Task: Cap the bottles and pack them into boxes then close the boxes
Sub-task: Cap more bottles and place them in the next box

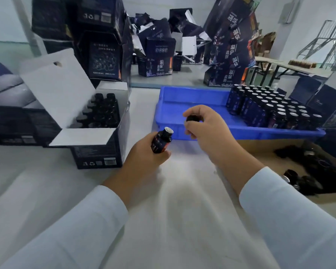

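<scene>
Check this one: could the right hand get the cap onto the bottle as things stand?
Probably yes. The right hand pinches the cap just above and right of the bottle, whose open mouth tilts toward it; nothing lies between them.

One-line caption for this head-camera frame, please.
Left hand grips an uncapped bottle while right hand pinches a black cap just above it, open box alongside.
</scene>
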